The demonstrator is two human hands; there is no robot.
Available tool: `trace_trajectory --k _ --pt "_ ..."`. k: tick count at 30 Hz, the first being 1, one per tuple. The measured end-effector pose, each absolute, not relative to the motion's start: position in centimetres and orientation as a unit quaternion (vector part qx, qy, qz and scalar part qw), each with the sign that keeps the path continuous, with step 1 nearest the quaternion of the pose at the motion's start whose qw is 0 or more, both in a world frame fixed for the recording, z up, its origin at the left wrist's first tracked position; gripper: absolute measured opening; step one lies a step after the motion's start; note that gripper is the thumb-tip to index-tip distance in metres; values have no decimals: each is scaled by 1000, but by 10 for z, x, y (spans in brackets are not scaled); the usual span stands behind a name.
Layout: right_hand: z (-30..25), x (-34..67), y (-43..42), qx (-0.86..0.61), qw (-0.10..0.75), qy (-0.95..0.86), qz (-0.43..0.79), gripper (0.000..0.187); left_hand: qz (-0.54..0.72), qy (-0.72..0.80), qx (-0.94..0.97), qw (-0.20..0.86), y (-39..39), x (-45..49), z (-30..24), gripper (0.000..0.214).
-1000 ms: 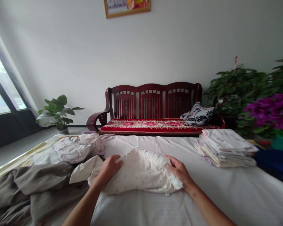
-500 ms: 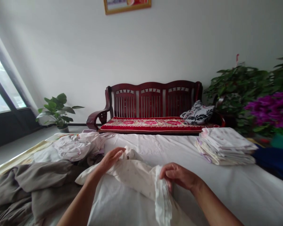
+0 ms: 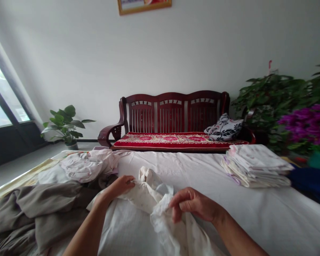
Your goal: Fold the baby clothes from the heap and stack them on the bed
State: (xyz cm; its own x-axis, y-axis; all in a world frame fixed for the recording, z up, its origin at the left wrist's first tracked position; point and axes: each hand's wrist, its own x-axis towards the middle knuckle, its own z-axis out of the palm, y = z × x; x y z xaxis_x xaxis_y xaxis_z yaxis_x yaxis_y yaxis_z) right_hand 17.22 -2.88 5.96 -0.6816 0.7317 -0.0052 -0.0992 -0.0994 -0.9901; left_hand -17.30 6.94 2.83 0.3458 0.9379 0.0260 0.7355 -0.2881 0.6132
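A cream-white cloth piece with faint specks, seemingly a small garment (image 3: 142, 196), lies bunched across the white sheet in front of me. My left hand (image 3: 124, 185) pinches its upper left part, fingers closed on the fabric. At the garment's paler frilled edge is my right hand (image 3: 190, 203), its thumb and forefinger closed on the cloth and the other fingers curled. The lower part of the garment trails toward the bottom of the view. Its full shape is hidden in folds.
Grey-brown cloth (image 3: 53, 209) lies heaped at left, with crumpled white clothes (image 3: 82, 165) behind it. A folded stack of cloths (image 3: 257, 165) stands at right on the white sheet (image 3: 256, 213). Beyond are a wooden sofa (image 3: 170, 110) and potted plants (image 3: 68, 124).
My right hand has shifted slightly left with the frilled edge, bringing it nearer my left hand. The garment is more bunched between the hands, and its collar-like top part stands more open.
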Motion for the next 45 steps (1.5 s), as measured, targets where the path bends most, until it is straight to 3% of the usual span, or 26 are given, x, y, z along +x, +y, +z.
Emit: trace_trajectory --k 2,5,9,12,14,16,18,21,23,25,28,32,36,39,41,45 --pt "55 168 -26 -331 354 -598 639 38 202 533 778 264 69 -175 30 26" --pt "34 165 -14 -456 446 -618 459 46 226 523 774 275 67 -176 32 28" --pt "7 163 -3 -510 367 -699 341 68 272 508 762 295 64 -171 36 31" --pt "9 160 -4 -522 312 -748 266 41 310 493 762 282 62 -162 43 34" --pt "20 161 -7 -527 331 -747 233 23 361 468 769 244 61 -155 50 34" --pt "37 167 -11 -522 379 -721 252 14 417 433 773 203 59 -150 58 33" --pt "53 177 -14 -485 376 -703 361 10 440 402 781 188 56 -147 66 33" --pt "69 192 -16 -406 225 -706 534 22 375 402 805 223 49 -147 75 31" --pt "69 196 -15 -408 172 -709 549 39 279 420 815 284 44 -151 77 30" --pt "63 194 -10 -463 226 -708 483 48 173 426 813 358 40 -155 76 29" --pt "47 183 -3 -567 323 -684 327 46 83 441 778 440 36 -160 72 28" --pt "24 166 -1 -620 287 -670 290 74 129 503 763 384 41 -162 65 34" --pt "8 157 0 -608 284 -677 304 46 207 546 780 225 52 -163 47 48" --pt "7 162 5 -577 373 -667 290 23 173 568 786 171 56 -161 35 21" --pt "16 170 9 -559 454 -636 277 20 175 570 787 160 57 -157 34 8" --pt "52 190 3 -494 563 -586 309 16 288 548 768 163 58 -147 47 17"
